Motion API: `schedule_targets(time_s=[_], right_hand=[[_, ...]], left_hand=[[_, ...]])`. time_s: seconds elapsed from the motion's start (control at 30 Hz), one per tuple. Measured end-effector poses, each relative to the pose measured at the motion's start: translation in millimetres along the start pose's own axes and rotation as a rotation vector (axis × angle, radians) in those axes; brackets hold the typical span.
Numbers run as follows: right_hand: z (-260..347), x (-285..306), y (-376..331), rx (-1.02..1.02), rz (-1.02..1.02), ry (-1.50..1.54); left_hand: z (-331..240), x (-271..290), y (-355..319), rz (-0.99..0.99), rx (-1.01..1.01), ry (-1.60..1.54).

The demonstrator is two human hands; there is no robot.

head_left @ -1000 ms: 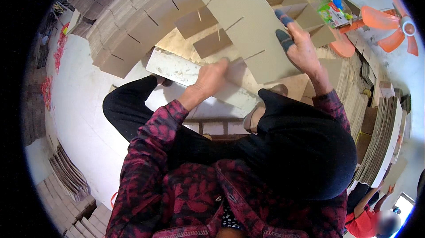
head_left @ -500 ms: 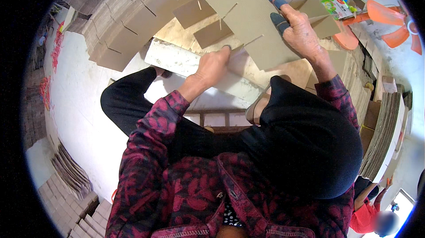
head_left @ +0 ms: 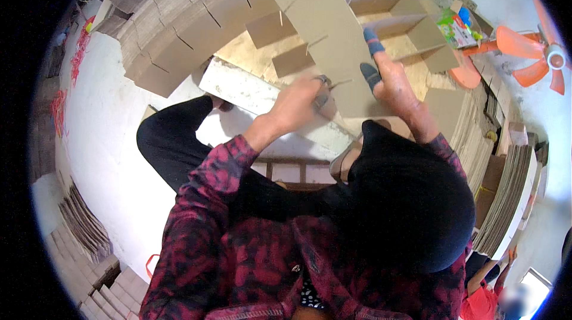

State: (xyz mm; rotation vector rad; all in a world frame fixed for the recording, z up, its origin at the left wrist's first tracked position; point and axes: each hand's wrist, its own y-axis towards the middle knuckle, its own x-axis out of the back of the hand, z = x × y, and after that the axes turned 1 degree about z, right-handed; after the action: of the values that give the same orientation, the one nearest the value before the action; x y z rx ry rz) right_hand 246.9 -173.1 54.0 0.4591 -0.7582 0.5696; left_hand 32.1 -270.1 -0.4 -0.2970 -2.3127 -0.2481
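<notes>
Leftmost, beyond our left hand (head_left: 301, 101), a fanned stack of slotted cardboard strips (head_left: 179, 28) lies on the pale floor (head_left: 95, 141), well apart from our fingers. Our left hand is clenched on the near edge of the big slotted cardboard panel (head_left: 325, 28), pinching it close to one of its slots. That panel runs up and away from both hands, its long axis leaning slightly leftward, and it crosses shorter cardboard dividers (head_left: 387, 4) slotted into it. Our right hand (head_left: 390, 82) lies flat against the panel's right edge, its blue-taped fingertips (head_left: 372, 40) pressing the face; it grasps nothing that we can tell. Both hands touch the panel, the left nearer its lower end. Right of our right hand stand an orange fan (head_left: 530, 46) and upright cardboard stacks (head_left: 506, 195).
</notes>
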Motion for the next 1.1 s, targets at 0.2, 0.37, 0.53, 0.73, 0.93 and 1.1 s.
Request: schedule_targets(time_s=[0.2, 0.37, 0.53, 0.73, 0.93, 1.1], right_hand=[[-3.3, -3.9, 1.7, -0.028, 0.044, -0.038], [5.9, -2.9, -1.9, -0.181, 0.155, -0.06], [-2.5, -13.2, -13.2, -0.223, 0.136, -0.025], [-4.7, -13.6, -15.9, -0.16, 0.125, -0.052], [-12.7, -21.8, -14.1, -0.125, 0.105, -0.029], [-11.3, -20.1, -15.3, -0.094, 0.105, -0.025]], left_hand=[[56.9, 30.8, 19.4, -0.367, 0.114, 0.437], [62.5, 16.6, 11.8, -0.117, 0.223, 0.231], [70.8, 17.3, 12.2, -0.25, 0.146, 0.158], [103.1, 66.2, 59.3, -0.503, 0.171, 0.446], [132.0, 77.0, 68.7, -0.249, 0.257, 0.487], [119.8, 68.5, 63.3, -0.229, 0.264, 0.334]])
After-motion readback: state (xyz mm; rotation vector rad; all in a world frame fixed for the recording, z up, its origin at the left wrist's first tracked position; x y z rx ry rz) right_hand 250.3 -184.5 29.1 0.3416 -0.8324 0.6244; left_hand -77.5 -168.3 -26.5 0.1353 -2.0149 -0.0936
